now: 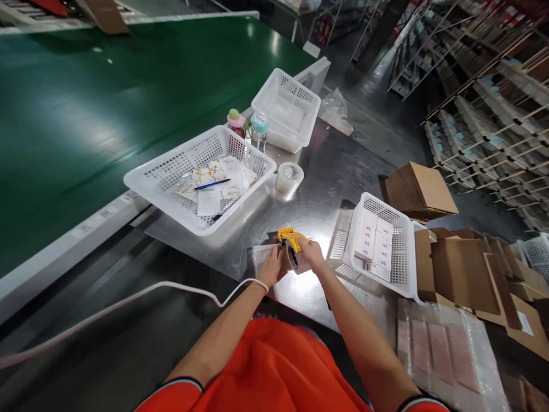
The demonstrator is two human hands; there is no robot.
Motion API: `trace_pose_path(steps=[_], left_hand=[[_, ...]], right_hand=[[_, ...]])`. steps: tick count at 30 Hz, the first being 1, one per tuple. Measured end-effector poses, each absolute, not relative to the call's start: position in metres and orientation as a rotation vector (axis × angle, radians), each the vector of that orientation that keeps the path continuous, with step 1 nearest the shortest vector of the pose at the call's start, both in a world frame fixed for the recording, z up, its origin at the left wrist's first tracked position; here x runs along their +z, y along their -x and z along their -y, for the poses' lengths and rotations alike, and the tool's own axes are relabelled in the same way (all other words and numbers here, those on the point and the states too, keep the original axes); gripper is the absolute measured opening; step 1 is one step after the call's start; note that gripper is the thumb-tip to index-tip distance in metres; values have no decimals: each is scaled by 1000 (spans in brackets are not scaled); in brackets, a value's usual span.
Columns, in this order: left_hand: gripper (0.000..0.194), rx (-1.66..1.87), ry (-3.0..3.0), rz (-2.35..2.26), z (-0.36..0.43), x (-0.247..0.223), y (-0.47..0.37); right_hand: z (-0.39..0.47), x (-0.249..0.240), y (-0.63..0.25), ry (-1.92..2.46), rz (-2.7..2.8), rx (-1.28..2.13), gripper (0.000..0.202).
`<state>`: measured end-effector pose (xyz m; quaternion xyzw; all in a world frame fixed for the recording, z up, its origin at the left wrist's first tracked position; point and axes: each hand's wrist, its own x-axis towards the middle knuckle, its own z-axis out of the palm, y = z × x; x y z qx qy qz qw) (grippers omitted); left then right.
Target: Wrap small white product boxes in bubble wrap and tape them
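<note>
- At the near edge of the metal surface (pixel 326 171), a piece of clear plastic wrap (pixel 259 255) lies partly hidden beneath the left hand.
- Right hand (pixel 312 254): closed round a yellow tape dispenser (pixel 292 237), which is held low, just beside the left hand.
- Left hand (pixel 271 268): fingers bent and lowered at the wrap; whether they grip it or only press it cannot be told. A white cord (pixel 165 284) reaches this wrist.
- Step in hand, as judged: taping the wrap. Contact between tape and plastic cannot be made out.
- Next move, as judged: it calls for the left hand to steady the wrap while the right keeps the tape taut and tilts the dispenser to cut it cleanly.
- Surroundings: a basket (pixel 201 229) holding papers and a blue pen (pixel 213 184) stands to the left; beyond the hands stands a spare tape roll (pixel 290 180); to the right, another basket (pixel 403 252) contains small white boxes (pixel 374 240).
</note>
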<state>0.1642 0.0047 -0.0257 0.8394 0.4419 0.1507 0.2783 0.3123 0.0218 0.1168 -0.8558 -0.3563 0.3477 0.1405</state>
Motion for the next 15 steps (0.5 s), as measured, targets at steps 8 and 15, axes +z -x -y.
trace_pose_path(steps=[8,15], left_hand=[[119,306,-2259,-1318,-19,0,-165],[103,20,-2309,-1323,-23,23,-164]], right_hand=[[-21,117,-305,2525,981,1054,48],[42,104,-301,2379,944,1011,44]])
